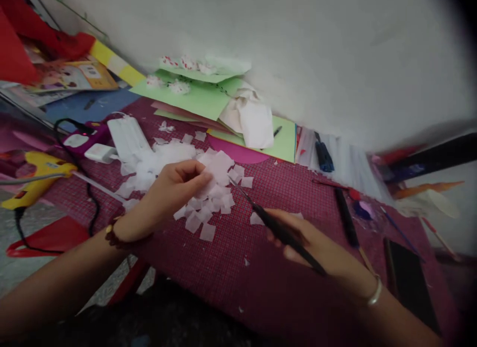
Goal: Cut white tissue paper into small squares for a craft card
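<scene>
My left hand pinches a thin white paper piece between thumb and fingertips, above a pile of similar bits. Small cut squares of white paper lie scattered just below it. In my right hand is a black-handled tool with a thin pointed metal end. Its tip is beside the right edge of the held paper; whether they touch, I cannot tell. The exact kind of tool is unclear.
A yellow glue gun and a purple power strip are at left. Green paper sheets with white flower shapes lean near the wall. At right are clear plastic sleeves, a black-handled brush and a dark flat object.
</scene>
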`<state>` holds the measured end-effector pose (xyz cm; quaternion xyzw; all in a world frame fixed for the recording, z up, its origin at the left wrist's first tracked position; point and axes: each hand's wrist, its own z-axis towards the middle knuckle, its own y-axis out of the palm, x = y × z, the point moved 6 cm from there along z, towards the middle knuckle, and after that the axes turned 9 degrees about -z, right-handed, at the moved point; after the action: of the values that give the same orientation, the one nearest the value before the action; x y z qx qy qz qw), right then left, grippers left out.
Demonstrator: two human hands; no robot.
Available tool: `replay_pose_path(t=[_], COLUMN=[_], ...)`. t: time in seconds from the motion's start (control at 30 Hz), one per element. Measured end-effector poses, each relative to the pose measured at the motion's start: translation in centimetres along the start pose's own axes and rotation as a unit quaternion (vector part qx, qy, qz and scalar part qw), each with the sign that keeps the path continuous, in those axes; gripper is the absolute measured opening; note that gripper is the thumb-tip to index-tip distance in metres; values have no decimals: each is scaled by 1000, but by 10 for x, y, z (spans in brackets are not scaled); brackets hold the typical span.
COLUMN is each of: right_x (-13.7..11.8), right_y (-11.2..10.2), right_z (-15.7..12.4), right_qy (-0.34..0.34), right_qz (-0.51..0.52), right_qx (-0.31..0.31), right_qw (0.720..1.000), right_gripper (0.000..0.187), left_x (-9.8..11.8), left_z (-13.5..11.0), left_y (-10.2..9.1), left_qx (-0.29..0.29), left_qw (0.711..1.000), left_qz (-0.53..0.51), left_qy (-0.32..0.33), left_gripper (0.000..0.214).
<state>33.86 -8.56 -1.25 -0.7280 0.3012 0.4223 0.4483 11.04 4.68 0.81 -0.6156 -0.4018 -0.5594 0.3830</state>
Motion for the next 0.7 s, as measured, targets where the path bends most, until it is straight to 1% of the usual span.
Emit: replay_pose_path(t=[0.07,0.17,0.33,0.47,0.57,0.7], right_x=[-3,-10,-19,-22,-21,-19], right_y=[1,3,11,12,11,12], right_z=[22,50,81,89,90,88], right_qy=[-9,-20,-19,-14,-13,-4], right_qz=[-6,-2,23,46,54,60], right_qx=[-19,-38,-57,-54,-43,-39], right_qw=[1000,999,998,997,998,997], right_gripper=[76,74,70,68,64,64], left_x=[2,2,-2,-4,-8,-12], left_z=[0,2,6,9,11,14], left_y=[-8,-18,-29,-31,-31,-29], left_qx=[10,18,21,22,22,14], left_qw=[999,999,998,999,999,999], left_qz=[30,45,42,33,32,27], left_qy=[-3,-16,-36,-32,-33,-38], left_gripper=[23,23,22,21,21,22])
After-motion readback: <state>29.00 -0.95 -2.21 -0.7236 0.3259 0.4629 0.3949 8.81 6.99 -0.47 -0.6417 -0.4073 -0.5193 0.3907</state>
